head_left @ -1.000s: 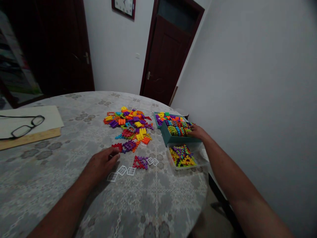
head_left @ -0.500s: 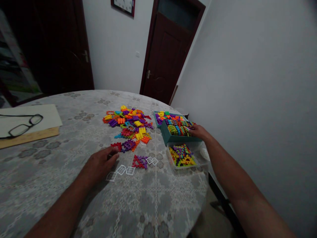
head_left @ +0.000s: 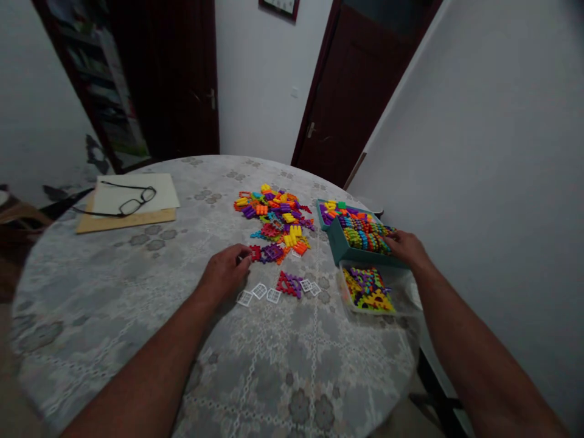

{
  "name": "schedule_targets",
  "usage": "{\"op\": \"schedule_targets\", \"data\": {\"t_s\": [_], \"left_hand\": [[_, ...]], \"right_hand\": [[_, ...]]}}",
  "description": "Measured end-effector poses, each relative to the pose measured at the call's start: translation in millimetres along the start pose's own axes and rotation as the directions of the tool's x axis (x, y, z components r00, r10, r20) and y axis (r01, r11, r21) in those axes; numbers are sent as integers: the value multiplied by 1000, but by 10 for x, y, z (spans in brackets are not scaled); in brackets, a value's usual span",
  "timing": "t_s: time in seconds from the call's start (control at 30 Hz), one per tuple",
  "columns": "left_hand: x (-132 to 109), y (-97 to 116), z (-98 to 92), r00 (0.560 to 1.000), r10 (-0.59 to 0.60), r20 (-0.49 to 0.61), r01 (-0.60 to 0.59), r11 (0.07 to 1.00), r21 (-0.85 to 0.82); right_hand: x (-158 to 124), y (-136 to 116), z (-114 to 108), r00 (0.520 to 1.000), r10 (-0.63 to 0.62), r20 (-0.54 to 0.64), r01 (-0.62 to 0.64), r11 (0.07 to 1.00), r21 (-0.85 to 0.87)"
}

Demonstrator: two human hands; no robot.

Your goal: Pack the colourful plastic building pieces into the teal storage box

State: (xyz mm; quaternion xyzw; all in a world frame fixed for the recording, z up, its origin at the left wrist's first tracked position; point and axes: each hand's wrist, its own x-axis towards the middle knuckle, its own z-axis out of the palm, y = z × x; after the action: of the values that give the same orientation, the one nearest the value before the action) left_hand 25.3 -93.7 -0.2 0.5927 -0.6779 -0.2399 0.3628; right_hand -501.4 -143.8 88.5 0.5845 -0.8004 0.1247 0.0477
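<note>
Left hand (head_left: 225, 274) lies palm down on the worktop (head_left: 137, 316), a little right of its middle. The fingers are loosely curled and the tips touch a red plastic piece (head_left: 254, 252) at the near fringe of the pile of building pieces (head_left: 274, 219); cannot tell if it pinches anything. Right hand (head_left: 407, 248) rests on the near right side of the teal box (head_left: 340, 249) at the worktop's right edge, fingers spread low over the rows of pieces inside; grip hidden, cannot tell. A clear tub (head_left: 341, 286) of yellow and purple pieces sits just beside the box, nearer the front edge. The pieces are small, hard, glossy plastic with toothed or lattice outlines, in orange, yellow, purple, red and teal. They are likely very light, stiff and a bit slick, so best pinched by the edges between thumb and fingertip, and the notches may snag on neighbours. White lattice squares (head_left: 259, 292) lie flat and thin just beside the left hand, probably hard to lift off the cloth, with a red-purple cluster (head_left: 288, 284) next to them. The worktop is round with a grey lace-pattern cover. Glasses (head_left: 132, 204) lie on paper toward the far left edge.
</note>
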Motion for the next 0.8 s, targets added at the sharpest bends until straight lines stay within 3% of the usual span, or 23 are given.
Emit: {"op": "schedule_targets", "data": {"t_s": [0.13, 0.23, 0.3, 0.37, 0.43, 0.5, 0.67, 0.8], "left_hand": [[17, -122, 52, 988, 86, -130, -69, 990, 126], [14, -197, 111, 974, 191, -126, -156, 957, 245], [4, -213, 138, 970, 239, -34, -217, 925, 310], [-6, -200, 143, 957, 280, 82, -291, 892, 345], [-12, -170, 128, 938, 308, 160, -346, 867, 358], [-15, -139, 106, 935, 302, 186, -351, 862, 366], [-27, -82, 66, 956, 242, 168, -289, 880, 376], [-36, -35, 63, 929, 289, 230, -355, 869, 345]], "right_hand": [[-266, -277, -45, 964, -108, -243, 125, 991, 55], [-679, -742, -62, 933, -252, -258, 307, 931, 200], [-993, -1118, -19, 889, -416, -193, 457, 837, 301], [-1272, -1476, 81, 809, -581, -88, 568, 733, 373], [-1479, -1766, 220, 756, -654, 19, 591, 695, 409], [-1612, -1969, 369, 740, -663, 113, 580, 714, 392], [-1754, -2158, 632, 711, -676, 195, 589, 724, 361], [-1769, -2144, 695, 713, -683, 161, 596, 710, 375]]}}
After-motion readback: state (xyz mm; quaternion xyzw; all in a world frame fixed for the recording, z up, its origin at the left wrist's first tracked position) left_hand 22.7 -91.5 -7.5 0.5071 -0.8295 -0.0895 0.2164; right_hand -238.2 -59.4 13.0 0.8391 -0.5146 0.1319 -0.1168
